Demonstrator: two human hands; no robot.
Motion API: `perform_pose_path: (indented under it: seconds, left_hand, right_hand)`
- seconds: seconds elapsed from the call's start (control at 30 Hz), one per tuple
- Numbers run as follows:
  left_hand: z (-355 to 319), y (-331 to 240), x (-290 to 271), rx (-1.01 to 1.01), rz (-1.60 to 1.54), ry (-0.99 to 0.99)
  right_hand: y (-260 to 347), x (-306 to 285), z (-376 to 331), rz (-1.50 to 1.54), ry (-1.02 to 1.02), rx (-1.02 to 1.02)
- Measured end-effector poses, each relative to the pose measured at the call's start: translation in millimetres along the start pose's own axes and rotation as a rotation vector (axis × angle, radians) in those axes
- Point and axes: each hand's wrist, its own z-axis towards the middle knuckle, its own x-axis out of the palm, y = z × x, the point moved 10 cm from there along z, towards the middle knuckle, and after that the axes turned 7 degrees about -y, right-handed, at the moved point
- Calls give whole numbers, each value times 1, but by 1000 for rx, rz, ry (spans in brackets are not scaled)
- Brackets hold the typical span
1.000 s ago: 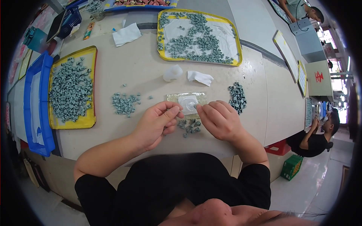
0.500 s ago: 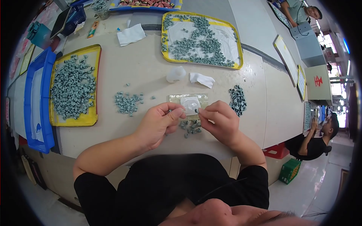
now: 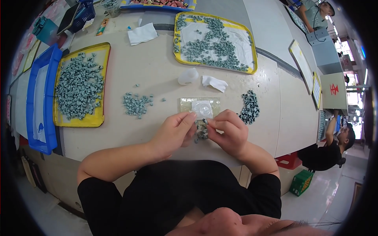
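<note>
My left hand (image 3: 173, 131) and my right hand (image 3: 228, 131) meet at the near edge of the table, fingertips pinched together over a small heap of grey-green pieces (image 3: 201, 133). Each hand pinches something tiny there; what it is stays hidden by the fingers. Just beyond the fingertips lies a clear square pad (image 3: 200, 107) with a small white round dish on it. A loose cluster of the grey-green pieces (image 3: 136, 104) lies left of the pad, and a darker pile (image 3: 249, 107) lies to its right.
A yellow tray (image 3: 101, 82) heaped with grey-green pieces sits at the left inside a blue tray (image 3: 29, 98). A second yellow tray (image 3: 254, 59) with pieces on white cloth lies at the back. White tissues (image 3: 214, 82) and a plastic cup (image 3: 188, 76) lie between. Another person sits at the right.
Both hands have drawn slightly toward me, off the clear pad and over the small heap of pieces. Their fingertips stay close together.
</note>
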Motion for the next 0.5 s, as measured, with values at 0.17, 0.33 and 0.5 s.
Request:
perform_pose_path:
  seconds: [0.17, 0.33, 0.5]
  left_hand:
    - [0, 6, 7, -40, -12, 39]
    - [0, 5, 15, -73, 11, 41]
    - [-1, -5, 13, -27, 10, 25]
  right_hand:
    - [25, -1, -3, -138, 11, -292]
    - [38, -4, -7, -274, -6, -454]
    - [15, -23, 7, -132, -50, -163]
